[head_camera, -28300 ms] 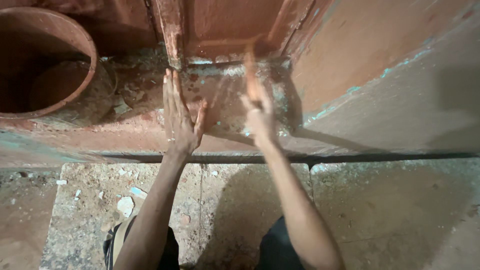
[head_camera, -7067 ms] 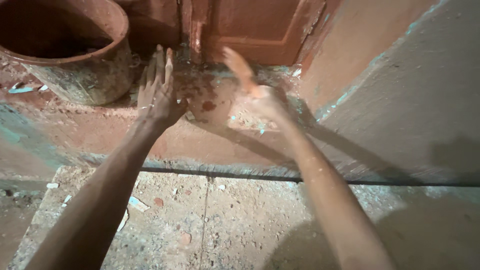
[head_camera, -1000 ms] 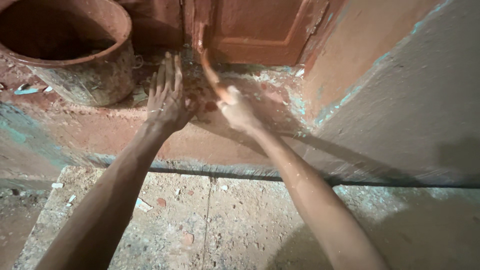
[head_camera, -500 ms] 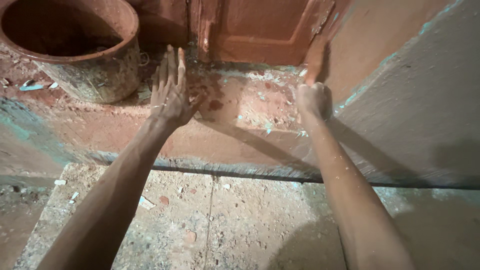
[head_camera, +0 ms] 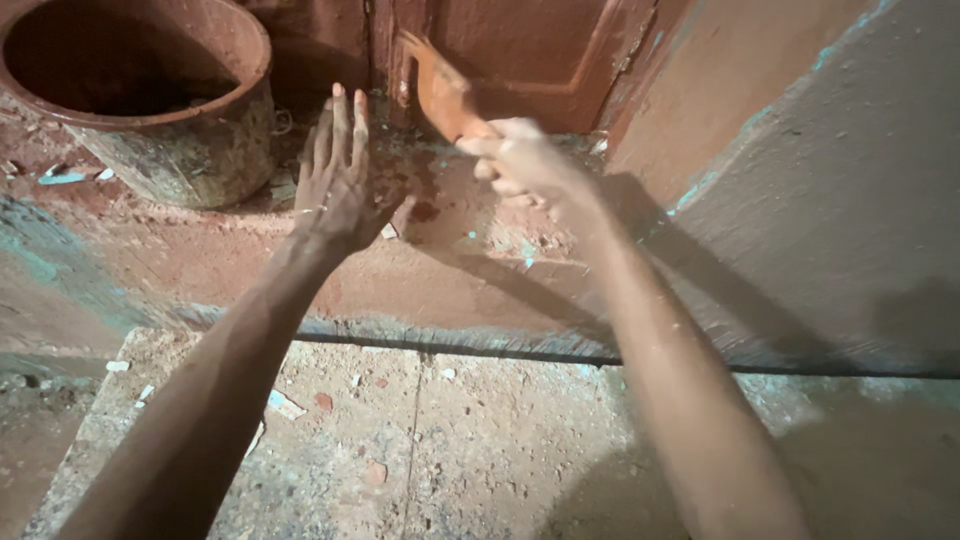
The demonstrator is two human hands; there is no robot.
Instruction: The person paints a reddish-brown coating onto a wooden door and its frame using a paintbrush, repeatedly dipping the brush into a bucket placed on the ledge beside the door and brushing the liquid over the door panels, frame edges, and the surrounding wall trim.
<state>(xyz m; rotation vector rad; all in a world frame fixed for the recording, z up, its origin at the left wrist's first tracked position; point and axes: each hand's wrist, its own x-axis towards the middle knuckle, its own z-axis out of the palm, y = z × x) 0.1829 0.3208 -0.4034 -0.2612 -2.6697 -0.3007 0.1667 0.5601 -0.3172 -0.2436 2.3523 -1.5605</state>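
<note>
The scraper (head_camera: 440, 90) was flat, rust-coloured and dusty. It rose from the right hand (head_camera: 520, 160), whose fingers gripped it. The left hand (head_camera: 340, 190) lay flat, fingers pressed together.

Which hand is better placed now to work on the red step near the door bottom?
Probably the right hand: it already holds the brush-like tool close to the door bottom. The left hand is open and flat over the step, holding nothing.

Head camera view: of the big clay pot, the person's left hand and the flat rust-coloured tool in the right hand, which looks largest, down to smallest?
1. Clay pot, clearly largest, though its top is cut off by the frame.
2. Left hand.
3. Flat tool, smallest, but part of it is hidden in the right hand, so this last rank is unsure.
</note>
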